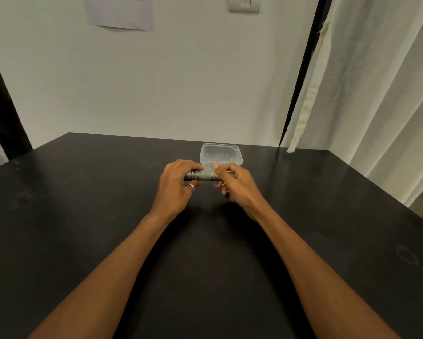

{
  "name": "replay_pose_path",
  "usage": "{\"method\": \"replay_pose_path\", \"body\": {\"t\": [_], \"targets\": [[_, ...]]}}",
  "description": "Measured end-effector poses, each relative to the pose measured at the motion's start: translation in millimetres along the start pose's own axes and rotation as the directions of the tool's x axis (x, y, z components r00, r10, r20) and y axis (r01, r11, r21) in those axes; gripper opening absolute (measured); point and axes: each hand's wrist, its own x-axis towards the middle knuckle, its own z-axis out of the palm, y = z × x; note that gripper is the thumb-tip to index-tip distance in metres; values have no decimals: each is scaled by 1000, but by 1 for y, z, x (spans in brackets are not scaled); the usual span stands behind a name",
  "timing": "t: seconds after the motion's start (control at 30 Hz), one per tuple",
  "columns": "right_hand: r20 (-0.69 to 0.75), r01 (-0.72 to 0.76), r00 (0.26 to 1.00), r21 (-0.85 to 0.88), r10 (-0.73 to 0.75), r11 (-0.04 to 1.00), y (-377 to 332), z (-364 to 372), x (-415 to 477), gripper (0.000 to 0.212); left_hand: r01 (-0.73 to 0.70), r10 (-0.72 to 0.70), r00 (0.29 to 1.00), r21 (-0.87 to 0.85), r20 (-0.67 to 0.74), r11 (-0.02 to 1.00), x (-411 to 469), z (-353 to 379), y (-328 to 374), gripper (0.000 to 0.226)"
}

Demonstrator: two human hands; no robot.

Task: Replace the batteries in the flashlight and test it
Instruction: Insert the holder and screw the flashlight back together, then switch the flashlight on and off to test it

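Observation:
A grey metal flashlight [204, 176] lies level between both hands, a little above the black table [83, 216]. My left hand [177, 185] grips its left end, with a ring on one finger. My right hand [232, 183] curls round its right end, thumb on top. Something small with a yellow edge shows under my right fingers; I cannot tell what it is. The flashlight's two ends are hidden by the fingers.
A clear plastic tub [221, 154] with small dark items inside stands just behind the hands. A white wall with a paper sheet [120, 13] is behind the table. A pale curtain [376, 94] hangs along the right edge.

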Motion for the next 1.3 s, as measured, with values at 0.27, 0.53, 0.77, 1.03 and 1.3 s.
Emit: {"method": "replay_pose_path", "body": {"t": [0.27,0.53,0.77,1.03,1.3], "targets": [[-208,307,904,-296,-374,905,-3,18,-4,24,428,-432,901,-209,27,879,3,1,3,74],[27,591,664,-632,-748,501,4,31,-15,35,692,-590,650,-694,479,199,14,-19,15,45],[181,619,739,-565,-649,546,4,35,-16,47,631,-602,677,-754,422,182,13,-18,10,28],[227,604,783,-499,-579,621,2,38,-20,41,660,-556,685,-725,471,199,15,-21,-1,27],[258,590,802,-483,-539,647,2,36,-23,40,702,-549,666,-673,505,232,13,-22,3,23]]}}
